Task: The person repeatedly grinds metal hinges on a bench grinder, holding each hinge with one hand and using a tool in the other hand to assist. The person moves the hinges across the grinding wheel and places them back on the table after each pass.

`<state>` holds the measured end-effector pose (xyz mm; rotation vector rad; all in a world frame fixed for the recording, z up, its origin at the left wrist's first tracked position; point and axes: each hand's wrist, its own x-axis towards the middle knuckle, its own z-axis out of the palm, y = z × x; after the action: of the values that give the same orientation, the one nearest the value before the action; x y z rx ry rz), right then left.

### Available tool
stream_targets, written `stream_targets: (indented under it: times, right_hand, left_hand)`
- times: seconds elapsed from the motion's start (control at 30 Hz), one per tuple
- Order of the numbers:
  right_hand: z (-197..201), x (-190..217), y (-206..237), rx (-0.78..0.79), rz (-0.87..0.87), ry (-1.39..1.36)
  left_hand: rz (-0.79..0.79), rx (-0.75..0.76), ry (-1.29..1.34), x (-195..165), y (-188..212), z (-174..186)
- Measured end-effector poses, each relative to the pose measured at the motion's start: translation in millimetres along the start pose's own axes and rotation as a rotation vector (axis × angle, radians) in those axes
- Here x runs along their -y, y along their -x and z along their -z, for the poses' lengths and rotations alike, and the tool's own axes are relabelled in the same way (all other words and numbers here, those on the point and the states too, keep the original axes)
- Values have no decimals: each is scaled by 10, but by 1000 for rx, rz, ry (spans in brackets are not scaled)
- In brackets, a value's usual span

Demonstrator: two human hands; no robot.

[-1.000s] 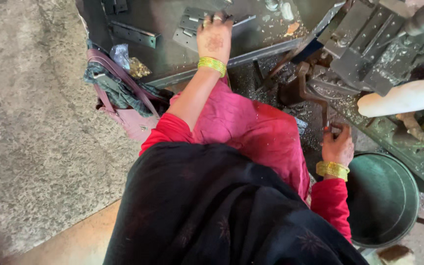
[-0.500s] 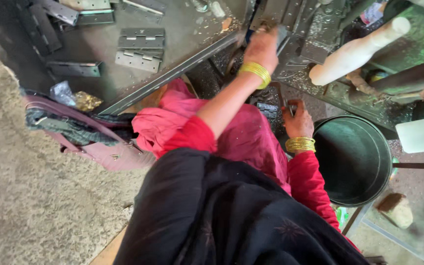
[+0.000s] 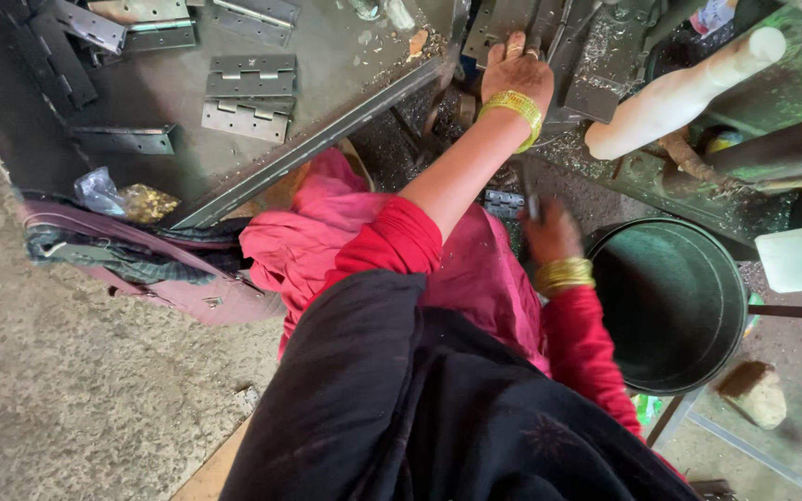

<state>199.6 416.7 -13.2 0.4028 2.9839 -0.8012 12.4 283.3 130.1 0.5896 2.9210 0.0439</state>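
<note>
Dark round tub (image 3: 670, 306) lies low at my right. My left hand (image 3: 515, 72), arm stretched forward, rests fingers spread on a grey metal plate (image 3: 503, 20) at the press. My right hand (image 3: 549, 232), blurred, pinches a small dark piece (image 3: 533, 202) above a hinge (image 3: 503, 202) near my lap.

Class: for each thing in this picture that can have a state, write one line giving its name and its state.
Left hand: flat on dark metal part, grip open.
Right hand: blurred, grip unclear.
Hinges: opened flat on bench.
Dark bucket: upright, appears empty.
Pink bag: lying on floor.
</note>
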Motion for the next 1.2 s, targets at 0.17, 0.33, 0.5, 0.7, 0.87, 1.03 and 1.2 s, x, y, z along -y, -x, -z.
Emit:
stream_targets:
  times: [0.17,0.33,0.5,0.7,0.87,1.03,1.2]
  right_hand:
    - [-501,33,129,-2,-74,-27]
    - [-238,-39,-46,68,-100,16]
    - [-392,-35,-3,29,-91,-50]
    - [-401,-93,3,16,-68,-74]
    - [-264,-136,-79,87,-114,20]
    - [-492,35,37,-43,-24,-61]
    - [-241,-75,-56,35,-32,-40]
  left_hand:
    - [-7,-163,-30,34,2,102]
    - [-31,-49,-24,30,106,81]
    - [-14,-48,3,24,168,18]
    - [-71,-99,29,25,78,-99]
    - [-53,-226,-99,-15,-121,-197]
    - [-26,-231,-28,-64,-297,-282]
    - [14,-274,6,-100,-412,-275]
